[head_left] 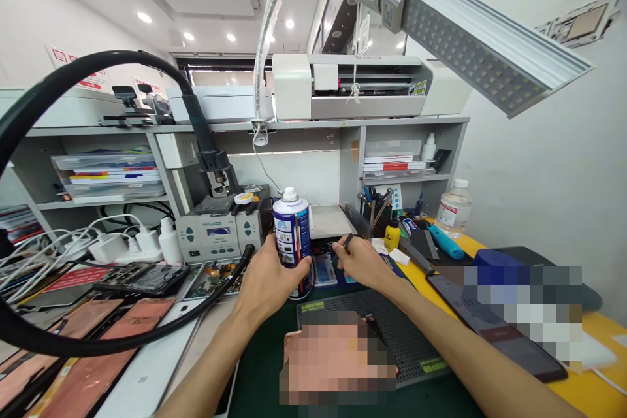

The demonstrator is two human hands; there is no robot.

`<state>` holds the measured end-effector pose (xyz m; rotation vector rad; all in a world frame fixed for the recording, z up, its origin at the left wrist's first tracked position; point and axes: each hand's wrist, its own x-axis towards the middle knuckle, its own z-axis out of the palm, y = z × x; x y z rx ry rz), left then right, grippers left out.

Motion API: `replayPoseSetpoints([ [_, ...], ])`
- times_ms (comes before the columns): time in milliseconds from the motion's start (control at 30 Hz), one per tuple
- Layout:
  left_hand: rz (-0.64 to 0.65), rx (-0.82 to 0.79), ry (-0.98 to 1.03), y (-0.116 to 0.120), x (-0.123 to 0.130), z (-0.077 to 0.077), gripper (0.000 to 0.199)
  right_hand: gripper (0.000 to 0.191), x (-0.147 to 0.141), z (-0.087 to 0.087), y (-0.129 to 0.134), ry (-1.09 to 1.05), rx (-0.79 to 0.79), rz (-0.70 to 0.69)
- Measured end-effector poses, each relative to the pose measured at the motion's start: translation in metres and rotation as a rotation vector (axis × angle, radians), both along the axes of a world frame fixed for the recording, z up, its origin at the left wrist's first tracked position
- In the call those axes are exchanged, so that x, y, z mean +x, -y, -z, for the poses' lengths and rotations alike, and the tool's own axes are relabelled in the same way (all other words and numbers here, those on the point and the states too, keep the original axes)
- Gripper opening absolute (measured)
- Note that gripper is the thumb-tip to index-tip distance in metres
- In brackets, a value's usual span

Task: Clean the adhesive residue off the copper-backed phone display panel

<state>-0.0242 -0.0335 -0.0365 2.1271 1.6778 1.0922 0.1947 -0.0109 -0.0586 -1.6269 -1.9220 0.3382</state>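
Aerosol can of blue-and-white printed metal with a white cap (292, 225) is clasped by the left hand (268, 272) around its lower half, the thumb laid across the front and the other fingers mostly hidden behind. Its long axis is held upright, cap uppermost; whether the base is rested on the bench or lifted cannot be told. The can is placed to the left of the right hand (361, 260), well clear of its fingers, so the left hand is the nearer one. By the right hand, a short dark object (348, 241) seems to be pinched, the fingertips drawn together; what it is cannot be made out.

Behind both hands, a flat device with a pale square top plate (333, 221) is seen. In front, a grey perforated mat (416, 333) is laid on a dark green work surface (259, 366), and a copper-coloured panel (328, 356) is partly blurred there. To the left, a grey box-shaped station with a small display (219, 238) is set; to the right, a small yellow bottle with a black top (392, 236).
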Motion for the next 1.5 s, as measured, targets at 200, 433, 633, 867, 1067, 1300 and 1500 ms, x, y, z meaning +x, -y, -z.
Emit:
replayPoseSetpoints([
  [200,-0.071,-0.022,-0.019,-0.003,-0.004,-0.001,0.042,0.024,0.002,-0.002,0.005,-0.022,-0.012,0.011],
  [433,-0.024,-0.021,0.0,-0.004,-0.003,0.003,0.043,0.025,0.003,-0.008,0.007,-0.15,-0.083,-0.003],
  [633,-0.029,-0.058,-0.039,-0.006,-0.005,-0.001,0.055,0.021,0.019,-0.029,0.012,-0.377,-0.209,-0.044],
  [867,-0.132,0.11,-0.067,0.04,-0.022,-0.019,0.052,0.034,0.04,-0.052,0.055,-0.534,-0.29,-0.234],
  [1067,0.61,-0.265,-0.286,0.083,-0.006,-0.01,0.029,0.034,0.048,-0.041,0.088,-0.546,-0.449,-0.351],
  [1300,0.669,-0.277,-0.465,0.073,0.022,-0.006,0.037,0.024,0.064,-0.034,0.111,-0.209,-0.397,-0.165],
  [1500,0.639,-0.21,-0.548,0.062,0.023,0.008,0.056,0.028,0.068,-0.018,0.113,0.027,-0.36,-0.13],
])
